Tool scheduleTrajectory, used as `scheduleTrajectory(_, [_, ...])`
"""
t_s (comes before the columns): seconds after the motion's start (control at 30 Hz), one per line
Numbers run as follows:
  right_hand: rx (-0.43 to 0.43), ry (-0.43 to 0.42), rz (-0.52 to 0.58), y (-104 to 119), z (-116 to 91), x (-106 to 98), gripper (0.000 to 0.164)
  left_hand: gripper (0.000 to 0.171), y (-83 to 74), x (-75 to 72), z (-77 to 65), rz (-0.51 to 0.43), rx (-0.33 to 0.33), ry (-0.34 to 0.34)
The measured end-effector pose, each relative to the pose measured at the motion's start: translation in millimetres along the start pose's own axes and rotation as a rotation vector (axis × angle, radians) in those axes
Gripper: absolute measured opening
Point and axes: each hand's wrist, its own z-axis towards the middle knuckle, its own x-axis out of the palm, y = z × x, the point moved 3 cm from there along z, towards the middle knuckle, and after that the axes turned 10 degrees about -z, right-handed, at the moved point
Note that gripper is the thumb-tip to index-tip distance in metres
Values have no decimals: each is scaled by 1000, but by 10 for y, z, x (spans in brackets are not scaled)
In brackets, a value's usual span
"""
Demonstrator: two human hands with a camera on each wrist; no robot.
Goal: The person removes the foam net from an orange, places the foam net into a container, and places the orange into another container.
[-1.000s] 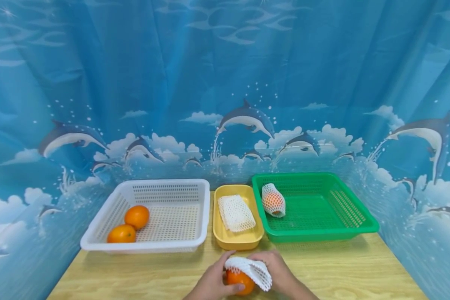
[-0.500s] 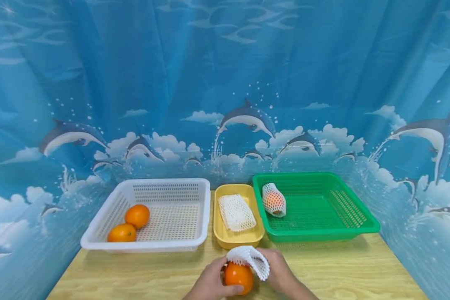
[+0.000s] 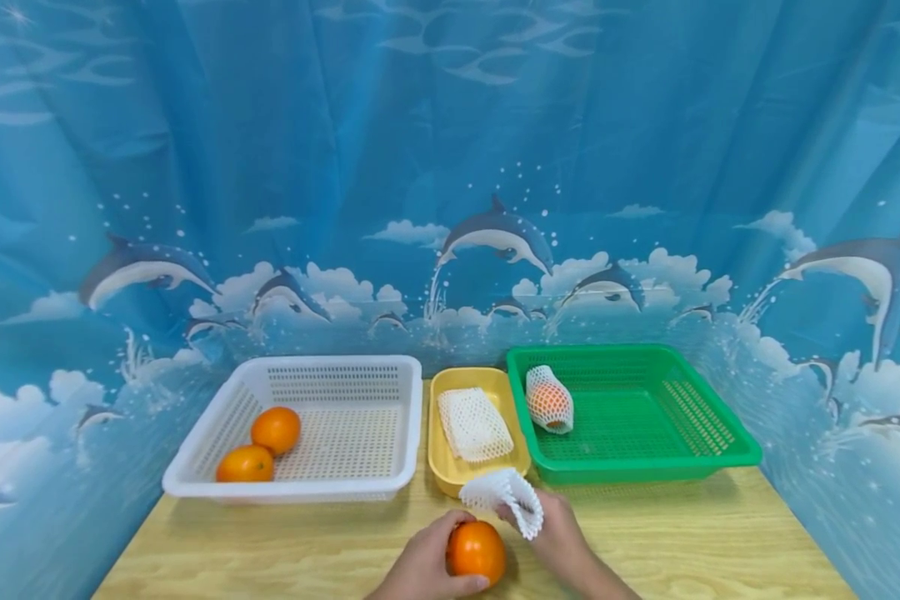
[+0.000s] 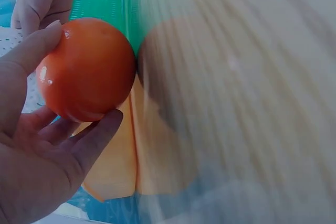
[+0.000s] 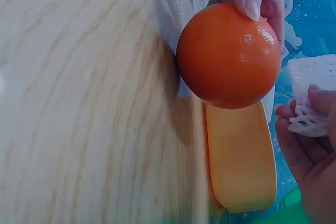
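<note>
My left hand point(image 3: 429, 557) grips a bare orange point(image 3: 477, 552) close over the front of the table, thumb on one side and fingers curled round the other. Just to its right, my right hand point(image 3: 558, 533) pinches a white foam net sleeve point(image 3: 498, 492), whose open end droops toward the table. In the right wrist view the sleeve point(image 5: 313, 87) lies between thumb and fingers, apart from the orange point(image 5: 229, 56). The left wrist view has the orange point(image 4: 86, 70) between thumb and fingertips, its skin fully uncovered.
A white basket point(image 3: 292, 492) at left holds two oranges point(image 3: 275, 431). The yellow tray point(image 3: 438, 471) in the middle bears flat foam net sleeves point(image 3: 475, 425). At right, a green basket point(image 3: 645, 467) contains one net-wrapped orange point(image 3: 550, 402). A dolphin-printed curtain point(image 3: 450, 167) hangs behind the wooden table point(image 3: 285, 550).
The net sleeve has come up off the top of the orange and now hangs apart from it in my right hand. My left hand keeps the orange in nearly the same spot.
</note>
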Motion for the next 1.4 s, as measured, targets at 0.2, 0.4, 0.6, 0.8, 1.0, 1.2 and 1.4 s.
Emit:
scheduleTrajectory(0.2, [58, -32, 11, -37, 32, -3, 19, 57, -33, -6, 14, -4, -39, 42])
scheduleTrajectory(0.4, [163, -17, -22, -65, 155, 1, 19, 56, -48, -23, 27, 0, -60, 51])
scheduleTrajectory(0.6, [411, 160, 41, -134, 243, 56, 29, 52, -73, -47, 43, -25, -76, 77])
scheduleTrajectory(0.8, [450, 228, 132, -103, 352, 133, 35, 53, -85, -65, 33, -12, -66, 82])
scheduleTrajectory(1.0, [418, 189, 160, -31, 481, 232, 59, 52, -61, -64, 25, -16, -76, 100])
scheduleTrajectory(1.2, [535, 220, 160, -41, 532, 327, 74, 52, -45, -59, 5, -26, -94, 125])
scheduleTrajectory(1.4, [498, 157, 1, -62, 637, 395, 68, 54, -83, -38, -2, 57, -21, 105])
